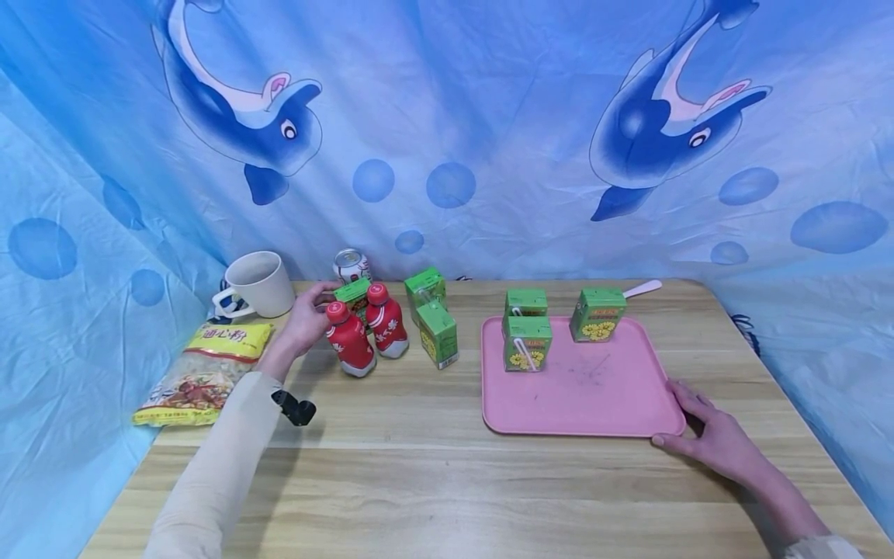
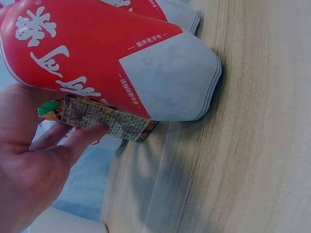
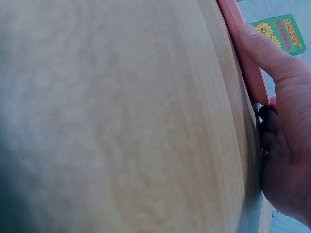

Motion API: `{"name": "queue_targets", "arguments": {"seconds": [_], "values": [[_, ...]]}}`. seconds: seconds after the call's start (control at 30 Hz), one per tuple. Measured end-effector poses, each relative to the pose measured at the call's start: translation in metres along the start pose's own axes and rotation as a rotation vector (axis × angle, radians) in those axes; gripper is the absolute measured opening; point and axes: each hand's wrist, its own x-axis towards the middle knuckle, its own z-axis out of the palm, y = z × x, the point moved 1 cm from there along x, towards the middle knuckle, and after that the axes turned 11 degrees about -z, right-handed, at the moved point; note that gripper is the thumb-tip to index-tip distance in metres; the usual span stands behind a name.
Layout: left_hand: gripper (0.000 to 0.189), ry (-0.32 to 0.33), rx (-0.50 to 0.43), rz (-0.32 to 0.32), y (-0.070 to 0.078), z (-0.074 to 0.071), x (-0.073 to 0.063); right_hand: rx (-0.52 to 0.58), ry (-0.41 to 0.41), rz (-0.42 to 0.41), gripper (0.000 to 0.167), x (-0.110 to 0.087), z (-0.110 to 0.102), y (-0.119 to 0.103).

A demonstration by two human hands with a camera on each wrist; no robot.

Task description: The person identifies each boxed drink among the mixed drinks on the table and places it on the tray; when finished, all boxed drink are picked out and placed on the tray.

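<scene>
My left hand (image 1: 307, 318) reaches behind two red bottles (image 1: 351, 339) and holds a small green drink carton (image 1: 355, 295). In the left wrist view, fingers lie along the carton's printed side (image 2: 92, 116), while the near red bottle (image 2: 97, 53) hides part of the thumb. At the right, my right hand (image 1: 719, 439) grips the near right corner of a pink tray (image 1: 587, 407); its thumb presses the tray's rim (image 3: 248, 63) in the right wrist view. Several green drink cartons (image 1: 527, 345) stand on the tray, some with straws on their sides.
Two more green cartons (image 1: 438, 334) stand right of the bottles. A can (image 1: 351, 265) is at the back, with a white mug (image 1: 260, 285) and a yellow food bag (image 1: 206, 373) at the left. A pale handle (image 1: 644, 289) sticks out behind one tray carton. Curtains border the table.
</scene>
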Motion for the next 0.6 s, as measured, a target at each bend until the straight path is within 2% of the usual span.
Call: {"name": "queue_targets", "arguments": {"seconds": [0.17, 0.43, 0.6], "values": [[0.058, 0.014, 0.008, -0.006, -0.0033, -0.0003, 0.0014, -0.003, -0.006, 0.002, 0.107, 0.0003, 0.0005, 0.0014], [0.055, 0.038, -0.017, 0.060, -0.0050, -0.0027, 0.0005, -0.004, -0.006, 0.007, 0.108, 0.0003, 0.0007, 0.0012], [0.056, 0.046, -0.044, 0.057, -0.0058, -0.0059, 0.0010, -0.001, 0.000, 0.005, 0.108, 0.0001, 0.0004, 0.0005]]}}
